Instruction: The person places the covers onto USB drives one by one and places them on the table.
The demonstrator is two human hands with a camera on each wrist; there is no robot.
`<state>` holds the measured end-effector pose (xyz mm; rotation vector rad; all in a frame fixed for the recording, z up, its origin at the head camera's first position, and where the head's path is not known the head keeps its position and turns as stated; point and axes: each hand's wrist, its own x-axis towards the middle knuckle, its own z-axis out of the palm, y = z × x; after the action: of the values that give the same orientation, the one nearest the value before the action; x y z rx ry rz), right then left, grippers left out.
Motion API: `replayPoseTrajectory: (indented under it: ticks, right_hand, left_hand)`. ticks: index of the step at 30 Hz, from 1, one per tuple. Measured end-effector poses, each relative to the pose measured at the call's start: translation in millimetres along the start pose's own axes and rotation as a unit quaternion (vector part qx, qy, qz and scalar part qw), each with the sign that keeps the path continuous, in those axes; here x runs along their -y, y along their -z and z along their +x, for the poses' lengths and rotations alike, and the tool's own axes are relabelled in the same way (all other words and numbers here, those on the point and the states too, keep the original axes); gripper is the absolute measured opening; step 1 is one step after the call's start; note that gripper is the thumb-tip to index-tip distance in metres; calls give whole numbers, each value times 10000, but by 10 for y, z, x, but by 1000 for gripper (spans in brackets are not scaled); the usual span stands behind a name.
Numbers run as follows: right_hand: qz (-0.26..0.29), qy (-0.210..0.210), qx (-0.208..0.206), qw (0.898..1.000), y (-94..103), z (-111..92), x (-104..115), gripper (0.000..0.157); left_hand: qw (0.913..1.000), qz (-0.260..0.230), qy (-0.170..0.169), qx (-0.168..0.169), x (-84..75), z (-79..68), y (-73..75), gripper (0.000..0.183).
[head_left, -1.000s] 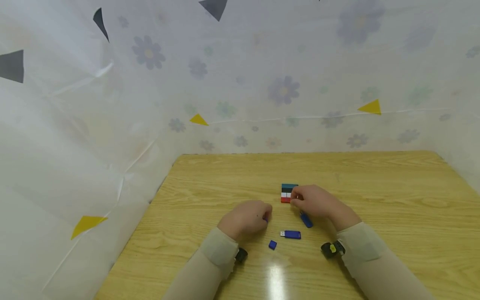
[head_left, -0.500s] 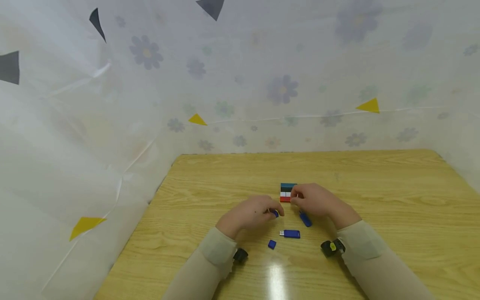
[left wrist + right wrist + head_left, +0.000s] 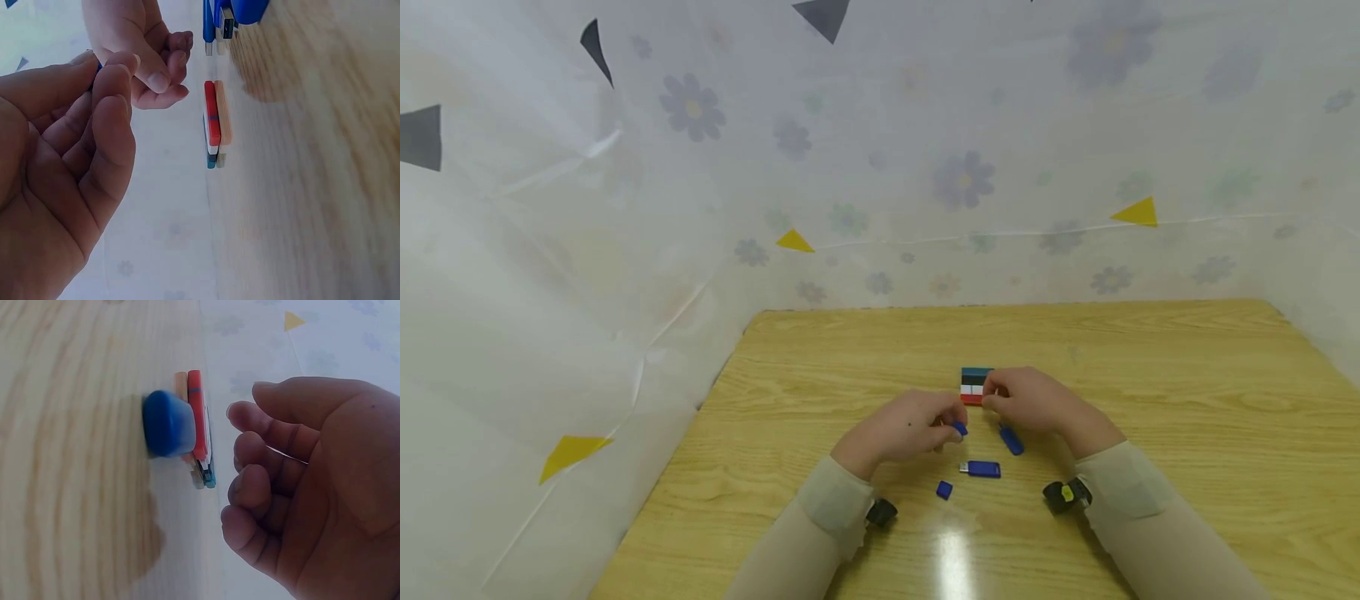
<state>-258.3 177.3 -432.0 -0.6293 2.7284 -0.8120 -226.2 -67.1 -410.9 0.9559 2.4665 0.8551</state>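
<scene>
In the head view my left hand pinches a small blue USB stick cap between thumb and fingers. Only a sliver of that cap shows in the left wrist view. My right hand hovers to the right of it, and the right wrist view shows its fingers loosely curled around nothing. Below the hands a dark blue USB stick lies with its metal plug bare, pointing left. A second blue USB stick lies aslant under the right hand. Another loose blue cap rests nearer the body.
Beyond the hands, several flat pieces in teal, black, white and red lie stacked in a row, partly covered by the right hand. The wood-grain table ends at a flowered plastic sheet.
My left hand has moved slightly right and away from the body, bringing the blue cap into clearer view at its fingertips. The right hand and the lying USB sticks have stayed nearly still.
</scene>
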Motion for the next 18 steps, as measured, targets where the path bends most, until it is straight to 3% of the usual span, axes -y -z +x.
replayPoseTrajectory:
  ticks: [7,14,18]
  right_hand:
    - [-29,-1,47,10000,13,-4,11,10]
    - [-102,-25,231,9997,20,-24,4,10]
    - [-90,-127,456,9988,39,-50,-1,18]
  left_hand:
    - [9998,-58,-189,47,-9,-3,18,17]
    - [9992,-16,254,-298,-36,12,23,21]
    - [9981,109,411,-456,-46,19,25,24]
